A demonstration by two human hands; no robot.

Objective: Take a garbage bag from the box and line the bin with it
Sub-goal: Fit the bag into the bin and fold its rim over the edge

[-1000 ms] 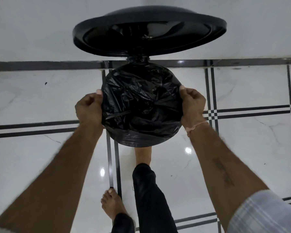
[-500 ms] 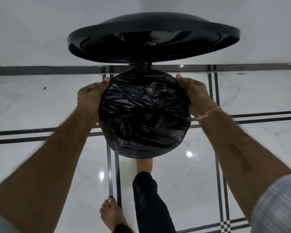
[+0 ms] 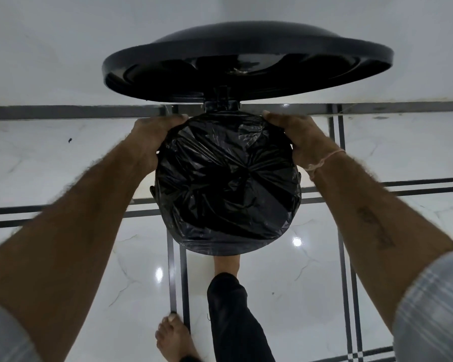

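I'm seeing left hand [image 3: 152, 137] and right hand [image 3: 301, 137] gripping the garbage bag [image 3: 228, 184] hem either side of the hinge of the bin [image 3: 221, 104], and overstretching is risking tearing it.

Crinkled glossy plastic bag [image 3: 228, 178], polished floor [image 3: 298, 296]

bin [image 3: 221, 104]: on floor [image 3: 63, 165], centre, near the wall [image 3: 63, 48] behind it
lid [image 3: 246, 64]: raised, hinged at bin's back edge, above and behind the opening
garbage bag [image 3: 228, 184]: in bin, edge folded out over the rim
left hand [image 3: 152, 137]: back-left of rim, grips bag edge
right hand [image 3: 301, 137]: back-right of rim, grips bag edge
forward foot [image 3: 225, 262]: at bin's near base, toes hidden under rim
rear foot [image 3: 173, 335]: on floor, nearer and to the left
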